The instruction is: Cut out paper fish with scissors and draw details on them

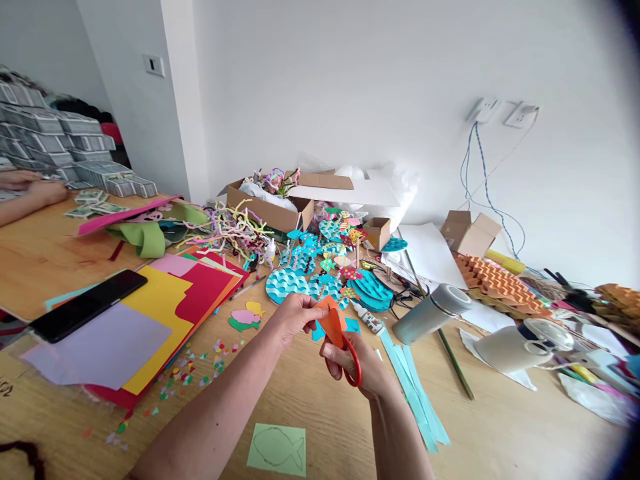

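Note:
My left hand [296, 319] pinches the edge of an orange piece of paper [332, 323] near the middle of the view. My right hand [350, 363] is closed around the red handles of a pair of scissors [356, 365], whose blades are mostly hidden at the orange paper. Below my hands, a green paper with a drawn fish outline [278, 449] lies on the table. Left of my left hand are cut fish shapes [245, 316] in pink, yellow and green.
Colored paper sheets [145, 333] and a black phone [93, 303] lie left, beside scattered confetti [187, 373]. Blue paper strips [413, 393], a gray bottle [430, 313] and a white cup [520, 343] are right. Boxes [275, 212] stand behind. Another person's hands [43, 192] rest far left.

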`<state>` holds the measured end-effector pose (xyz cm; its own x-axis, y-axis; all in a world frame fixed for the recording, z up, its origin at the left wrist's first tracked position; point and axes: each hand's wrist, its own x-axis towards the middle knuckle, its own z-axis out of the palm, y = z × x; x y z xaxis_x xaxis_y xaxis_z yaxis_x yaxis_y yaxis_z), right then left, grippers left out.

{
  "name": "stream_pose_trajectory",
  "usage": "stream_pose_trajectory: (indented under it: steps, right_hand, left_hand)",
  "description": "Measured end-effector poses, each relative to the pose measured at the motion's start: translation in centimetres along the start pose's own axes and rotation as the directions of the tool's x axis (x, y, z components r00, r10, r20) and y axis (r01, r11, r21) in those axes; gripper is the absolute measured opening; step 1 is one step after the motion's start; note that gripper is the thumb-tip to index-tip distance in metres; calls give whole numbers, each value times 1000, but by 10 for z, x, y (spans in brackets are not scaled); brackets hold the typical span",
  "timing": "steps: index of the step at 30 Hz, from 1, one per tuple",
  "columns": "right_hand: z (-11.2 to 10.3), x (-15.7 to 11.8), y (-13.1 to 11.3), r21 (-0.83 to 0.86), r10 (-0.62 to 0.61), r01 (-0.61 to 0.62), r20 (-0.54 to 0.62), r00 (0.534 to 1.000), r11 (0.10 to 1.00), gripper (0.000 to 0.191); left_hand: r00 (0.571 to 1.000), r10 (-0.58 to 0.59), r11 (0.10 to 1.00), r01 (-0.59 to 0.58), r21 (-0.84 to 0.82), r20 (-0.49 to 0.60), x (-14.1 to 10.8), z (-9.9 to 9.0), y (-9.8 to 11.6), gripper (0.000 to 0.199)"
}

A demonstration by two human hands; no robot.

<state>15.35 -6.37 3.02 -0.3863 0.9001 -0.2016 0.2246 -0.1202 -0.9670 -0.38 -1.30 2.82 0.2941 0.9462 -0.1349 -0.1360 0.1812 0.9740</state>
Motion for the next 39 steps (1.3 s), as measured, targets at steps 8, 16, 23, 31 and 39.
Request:
stream_pose_trajectory:
  steps: [8, 16, 23, 31, 39]
  right_hand:
    - [-1, -1, 5, -9, -51, 51, 2, 999, 999, 55]
    - [-2, -1, 2, 2, -57, 57, 32, 998, 998, 50]
    - [0, 0, 1, 9, -51, 51, 4, 999, 999, 49]
    - [-2, 2, 1, 15, -36, 36, -3, 999, 999, 51]
    - [-2, 1, 5, 24, -41, 41, -2, 999, 999, 48]
  left_hand:
    - [1000, -18, 999, 18, -29, -8, 2, 0, -2, 25]
    - [1000, -15, 1000, 15, -24, -9, 0, 1, -1, 22]
    - [1000, -12, 999, 12, -30, -15, 2, 1, -1, 22]
    - [1000, -14, 1000, 14, -28, -18, 1, 1, 0, 23]
    - [1000, -19, 999, 18, -43, -17, 1, 1, -1, 24]
